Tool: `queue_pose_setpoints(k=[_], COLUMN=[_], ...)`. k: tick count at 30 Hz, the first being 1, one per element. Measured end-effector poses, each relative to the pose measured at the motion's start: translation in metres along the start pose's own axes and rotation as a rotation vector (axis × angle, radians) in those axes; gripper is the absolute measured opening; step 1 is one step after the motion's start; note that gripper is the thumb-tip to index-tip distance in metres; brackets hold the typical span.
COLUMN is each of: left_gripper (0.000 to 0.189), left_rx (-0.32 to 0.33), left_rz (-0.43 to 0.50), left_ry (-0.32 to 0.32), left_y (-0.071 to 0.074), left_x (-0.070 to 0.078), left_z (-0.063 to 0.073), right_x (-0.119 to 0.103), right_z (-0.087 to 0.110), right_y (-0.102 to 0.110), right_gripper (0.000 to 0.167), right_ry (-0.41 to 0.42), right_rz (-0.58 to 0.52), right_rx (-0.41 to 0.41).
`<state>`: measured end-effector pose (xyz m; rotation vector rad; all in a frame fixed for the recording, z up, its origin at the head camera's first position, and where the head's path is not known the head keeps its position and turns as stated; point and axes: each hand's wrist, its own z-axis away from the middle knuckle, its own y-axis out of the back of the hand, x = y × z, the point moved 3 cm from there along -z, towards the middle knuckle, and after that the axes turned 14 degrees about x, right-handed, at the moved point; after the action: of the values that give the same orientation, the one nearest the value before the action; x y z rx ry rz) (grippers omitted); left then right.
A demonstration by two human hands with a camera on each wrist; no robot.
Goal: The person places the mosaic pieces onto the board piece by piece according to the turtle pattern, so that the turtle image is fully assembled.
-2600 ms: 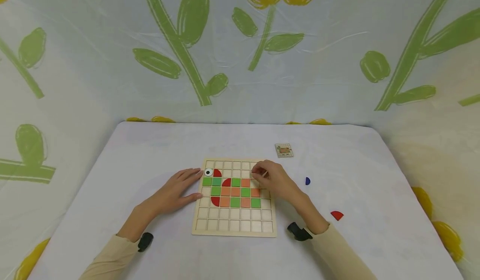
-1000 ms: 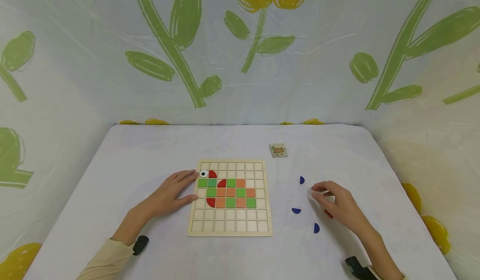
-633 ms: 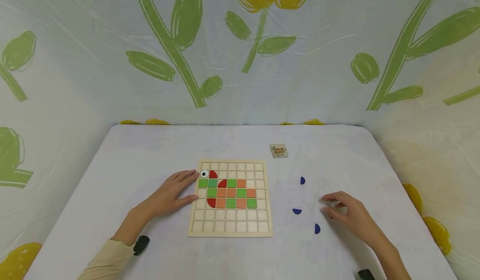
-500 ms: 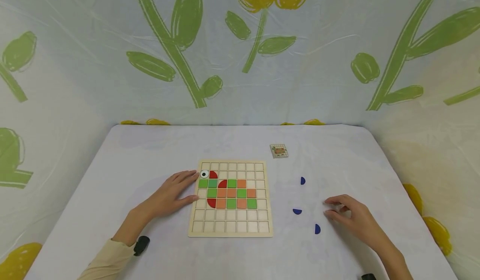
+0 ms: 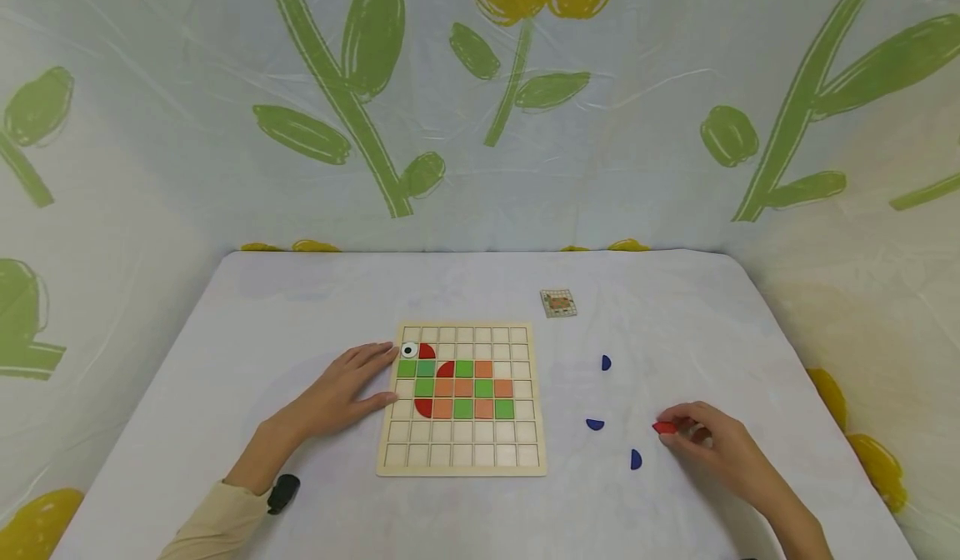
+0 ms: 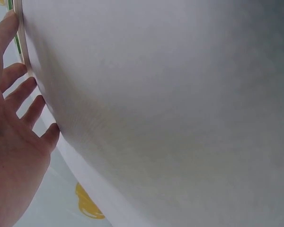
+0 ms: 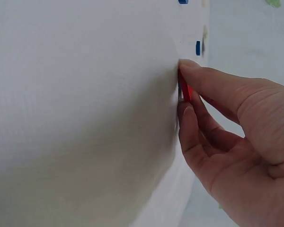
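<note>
In the head view, my right hand point(image 5: 720, 453) pinches a red quarter-circle tile point(image 5: 664, 428) between thumb and fingers, low over the right side of the table. The right wrist view shows that red tile point(image 7: 186, 87) edge-on between the fingertips. My left hand point(image 5: 337, 393) rests with spread fingers against the left edge of a wooden grid board point(image 5: 462, 457). Green and orange square tiles point(image 5: 463, 388), several red rounded tiles point(image 5: 424, 408) and a round eye tile point(image 5: 408, 350) sit in its cells. In the left wrist view, the fingertips touch the board's edge.
Three dark blue half-circle tiles lie between board and right hand: an upper one point(image 5: 606, 363), a middle one point(image 5: 595, 424) and a lower one point(image 5: 636, 459). Behind the board's right corner lies a small picture card point(image 5: 558, 302). A flower-printed sheet point(image 5: 600, 168) encloses the white table point(image 5: 315, 293).
My right hand has moved from the board's upper right to the table's right side and now pinches the red quarter-circle tile that lay there. My left hand stays at the board's edge.
</note>
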<state>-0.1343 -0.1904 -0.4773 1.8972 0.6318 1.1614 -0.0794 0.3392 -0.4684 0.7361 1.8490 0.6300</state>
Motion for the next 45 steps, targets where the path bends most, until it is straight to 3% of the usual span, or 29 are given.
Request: queue_pose_setpoints(k=[10,20,32,45], left_gripper=[0.071,0.070,0.070,0.072], left_rx=[0.002,0.002,0.004,-0.005], left_rz=[-0.009,-0.013,-0.012,-0.017], left_ry=[-0.004,-0.009,-0.006,0.003], left_y=[0.000,-0.001,-0.002,-0.002], left_x=[-0.002,-0.004,-0.004,-0.006], left_z=[0.001,0.000,0.000,0.002], right_x=[-0.006,-0.017,-0.033,-0.051], right_z=[-0.009,-0.024,-0.047,-0.067], right_y=[-0.003,-0.011,-0.028,-0.052], right_gripper=[0.028,0.026,0.022,0.021], right_ry=[0.054,0.181,0.125,0.149], right_rz=[-0.039,-0.026,-0.041,-0.109], right_rx=[-0.011,0.011,-0.017,-0.021])
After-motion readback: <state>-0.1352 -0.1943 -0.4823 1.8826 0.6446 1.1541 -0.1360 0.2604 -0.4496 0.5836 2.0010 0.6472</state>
